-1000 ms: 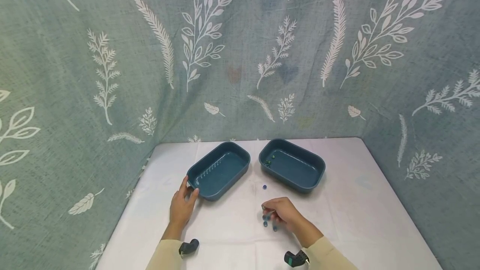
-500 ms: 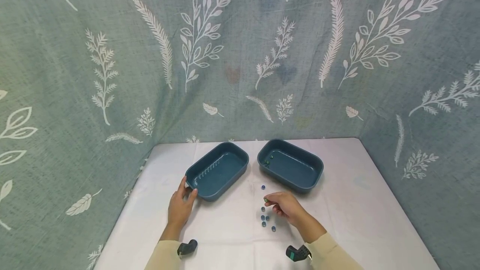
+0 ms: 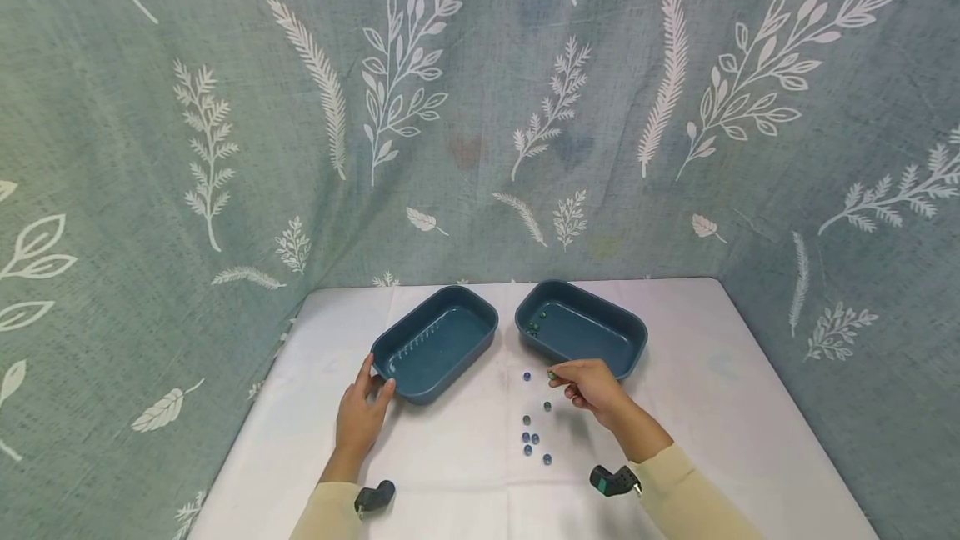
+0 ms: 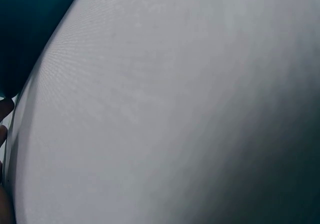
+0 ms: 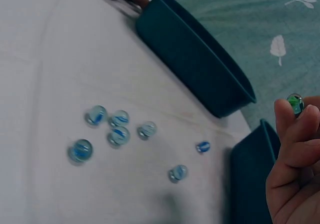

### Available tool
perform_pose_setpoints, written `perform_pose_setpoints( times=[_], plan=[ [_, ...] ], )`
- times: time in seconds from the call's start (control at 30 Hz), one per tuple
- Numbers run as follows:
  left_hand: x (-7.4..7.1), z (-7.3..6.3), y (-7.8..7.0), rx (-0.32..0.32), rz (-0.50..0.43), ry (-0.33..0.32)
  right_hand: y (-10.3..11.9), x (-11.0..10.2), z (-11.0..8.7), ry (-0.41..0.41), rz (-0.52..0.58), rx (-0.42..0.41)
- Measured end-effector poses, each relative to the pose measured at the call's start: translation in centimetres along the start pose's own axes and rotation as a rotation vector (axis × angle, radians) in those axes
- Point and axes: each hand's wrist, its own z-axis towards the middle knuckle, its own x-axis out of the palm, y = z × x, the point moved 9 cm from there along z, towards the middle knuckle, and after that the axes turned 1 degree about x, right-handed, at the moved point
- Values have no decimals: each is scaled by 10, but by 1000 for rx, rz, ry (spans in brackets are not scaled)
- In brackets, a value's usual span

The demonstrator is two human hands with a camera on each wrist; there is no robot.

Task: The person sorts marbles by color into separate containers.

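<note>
My right hand (image 3: 588, 390) pinches a glass marble with a green swirl (image 5: 295, 104) between thumb and fingertips. It is at the near side of the right blue tray (image 3: 639, 348), overlapping its wall in the head view. A few green marbles (image 3: 534, 327) lie in that tray's left end. My left hand (image 3: 362, 415) rests spread at the near end of the left blue tray (image 3: 429, 394), fingertips and thumb touching its rim. Several clear marbles with blue swirls (image 5: 119, 136) lie loose on the white cloth, left of and below my right hand in the head view.
Both trays stand side by side toward the back of the white-covered table (image 3: 450, 473). One blue marble (image 3: 527, 377) lies apart from the others, near the right tray. A leaf-patterned green curtain (image 3: 465, 215) encloses the table at the back and sides.
My right hand has lifted from among the loose marbles with the green marble and moved up and right toward the right tray. The left hand and both trays stay put.
</note>
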Motion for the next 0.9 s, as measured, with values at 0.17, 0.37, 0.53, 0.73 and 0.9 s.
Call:
perform_pose_setpoints(
  times=[0.17,0.37,0.53,0.73,0.9],
  plan=[
    [0,1,2,9,1,-13,11,-13,6,-29,-8,-15],
    [2,1,5,4,-4,-3,19,-27,16,-46,-16,-16],
    [2,2,7,0,1,-6,17,-35,28,-54,3,11],
    [3,1,8,-3,-11,-14,15,-47,40,-86,-8,30],
    [2,1,4,7,-5,-22,17,-56,49,-103,-25,37]
  ],
)
